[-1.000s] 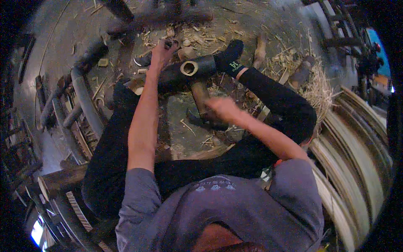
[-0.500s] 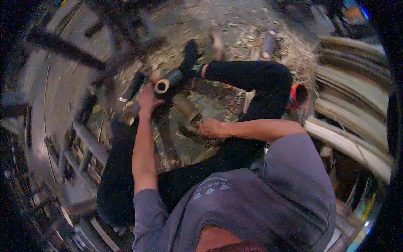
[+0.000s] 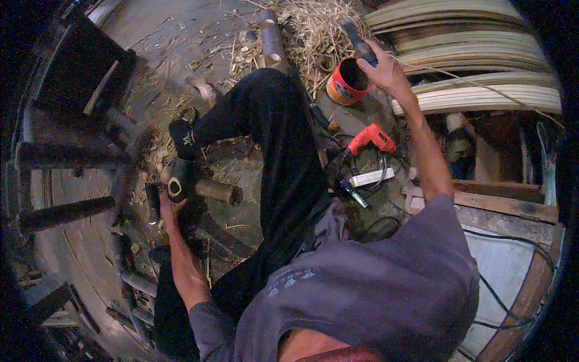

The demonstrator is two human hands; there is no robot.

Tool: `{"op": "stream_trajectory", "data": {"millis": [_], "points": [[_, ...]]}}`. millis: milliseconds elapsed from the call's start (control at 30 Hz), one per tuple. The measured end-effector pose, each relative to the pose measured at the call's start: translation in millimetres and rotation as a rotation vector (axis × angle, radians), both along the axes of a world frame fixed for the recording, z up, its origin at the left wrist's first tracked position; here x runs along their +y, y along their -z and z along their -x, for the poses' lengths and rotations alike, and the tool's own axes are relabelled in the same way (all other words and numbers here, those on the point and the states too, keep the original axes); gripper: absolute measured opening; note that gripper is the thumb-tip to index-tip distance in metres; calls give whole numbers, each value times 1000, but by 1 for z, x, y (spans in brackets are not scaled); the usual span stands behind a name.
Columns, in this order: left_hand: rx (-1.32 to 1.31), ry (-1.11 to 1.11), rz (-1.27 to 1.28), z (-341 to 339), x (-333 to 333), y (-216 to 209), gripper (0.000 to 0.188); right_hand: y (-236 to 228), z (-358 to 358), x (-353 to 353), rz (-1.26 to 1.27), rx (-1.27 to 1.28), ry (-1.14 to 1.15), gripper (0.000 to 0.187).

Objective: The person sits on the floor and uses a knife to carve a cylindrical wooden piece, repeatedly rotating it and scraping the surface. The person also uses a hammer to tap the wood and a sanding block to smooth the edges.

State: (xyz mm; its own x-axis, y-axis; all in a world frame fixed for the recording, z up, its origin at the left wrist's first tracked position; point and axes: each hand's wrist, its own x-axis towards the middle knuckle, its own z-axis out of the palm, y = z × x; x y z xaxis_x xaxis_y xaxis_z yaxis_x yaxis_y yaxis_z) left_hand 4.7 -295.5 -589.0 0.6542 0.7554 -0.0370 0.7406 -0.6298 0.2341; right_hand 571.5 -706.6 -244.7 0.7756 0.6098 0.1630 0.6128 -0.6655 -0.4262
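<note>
My left hand (image 3: 170,208) is low at the left, fingers and thumb apart, against the cut end of a dark-skinned bamboo tube (image 3: 175,187). Whether the fingers press on it is hard to see. A short black cylinder (image 3: 152,202) with a pale end lies just left of that hand. Stretched out to the far right, my right hand (image 3: 386,71) is closed round a dark elongated object (image 3: 357,40), over the rim of a red can (image 3: 345,87). A shorter brown bamboo piece (image 3: 218,191) lies between my legs.
A red power drill (image 3: 369,140), a white power strip (image 3: 371,177) and cords lie right of my thigh. Long split strips (image 3: 470,42) are stacked at the far right. Straw-like shavings (image 3: 313,30) and an upright bamboo tube (image 3: 271,41) are ahead. Dark wooden frames (image 3: 72,154) stand left.
The view has swung to the right. My right hand has gone from beside the brown bamboo piece to the red can and now grips a dark object. My left hand stays by the dark tube.
</note>
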Motion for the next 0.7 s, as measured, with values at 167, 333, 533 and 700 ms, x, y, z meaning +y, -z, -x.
{"op": "stream_trajectory", "data": {"millis": [167,333,533,700], "points": [[21,-126,56,-30,-32,-25,100,65,-82,-42,634,35,107,48],[-28,-102,-67,3,-38,-24,95,143,-135,11,948,-23,-136,37],[128,-249,-104,-5,-53,-48,89,253,-194,-16,707,264,35,50],[188,-390,61,-18,-48,-23,107,215,-184,-33,863,-20,-346,41]]}}
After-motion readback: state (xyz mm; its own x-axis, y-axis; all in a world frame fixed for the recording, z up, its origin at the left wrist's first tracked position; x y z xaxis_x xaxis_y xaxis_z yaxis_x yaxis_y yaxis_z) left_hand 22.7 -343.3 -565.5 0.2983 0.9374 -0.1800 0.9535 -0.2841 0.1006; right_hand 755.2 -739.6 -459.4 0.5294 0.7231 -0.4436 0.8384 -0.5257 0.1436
